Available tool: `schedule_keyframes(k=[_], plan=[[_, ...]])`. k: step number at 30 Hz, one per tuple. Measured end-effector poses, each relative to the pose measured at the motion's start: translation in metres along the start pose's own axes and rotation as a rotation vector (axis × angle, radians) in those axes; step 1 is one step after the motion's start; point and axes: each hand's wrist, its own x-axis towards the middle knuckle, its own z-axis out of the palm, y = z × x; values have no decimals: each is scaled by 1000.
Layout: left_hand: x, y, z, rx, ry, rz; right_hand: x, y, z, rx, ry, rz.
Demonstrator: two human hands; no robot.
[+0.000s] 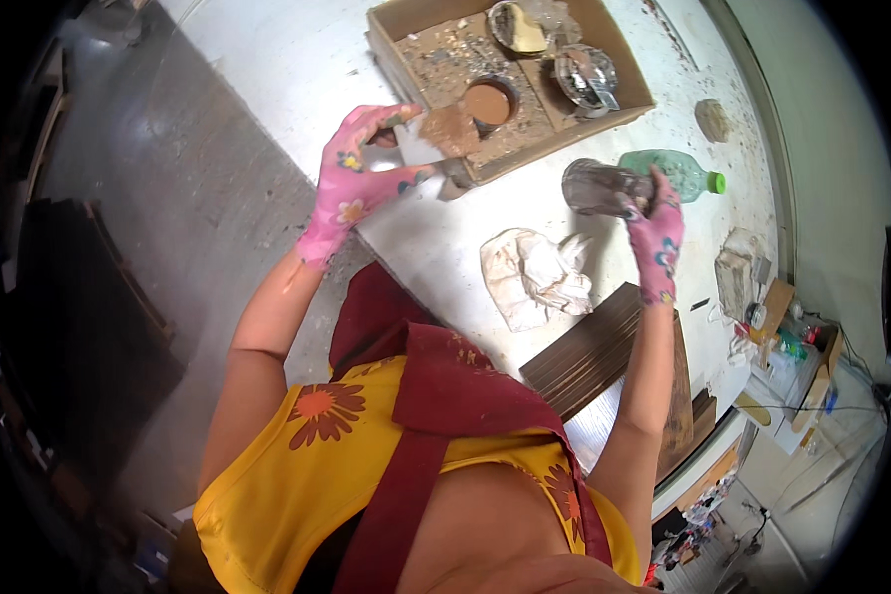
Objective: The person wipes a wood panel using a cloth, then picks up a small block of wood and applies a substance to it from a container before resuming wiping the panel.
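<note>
My left hand [351,178], in a pink flowered glove, grips a flat whitish scraper [421,150] by its side. Brown paste [449,129] covers the scraper's far end, at the near left corner of a shallow cardboard box [554,147]. Inside the box, close to that end, stands a small cup of brown paste [488,103]. My right hand [655,243], gloved alike, has its fingers round a clear, stained plastic cup [604,188] that lies tilted on its side. Right behind this cup is a green plastic bottle [668,170] with a bright green cap.
Two more messy containers, one with a yellowish lump [518,30] and one with a metallic look [586,77], sit in the box. A crumpled white cloth [537,277] lies on the white table [436,233]. Dark wooden boards [589,356] are at the near right.
</note>
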Motion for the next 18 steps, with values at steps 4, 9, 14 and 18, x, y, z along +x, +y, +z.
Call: schedule_keyframes(k=[4, 9, 14, 18], plan=[[-2, 1, 5, -34, -22, -30, 10, -13, -3, -143, 20, -89], [-4, 6, 13, -284, -11, -194, 55, -55, 5, -447, 195, -353], [-8, 5, 11, -815, -75, -498, 112, -72, 24, -706, -86, -140], [-7, -8, 17, -1527, -155, -554, 131, -62, 34, -585, -145, -83]])
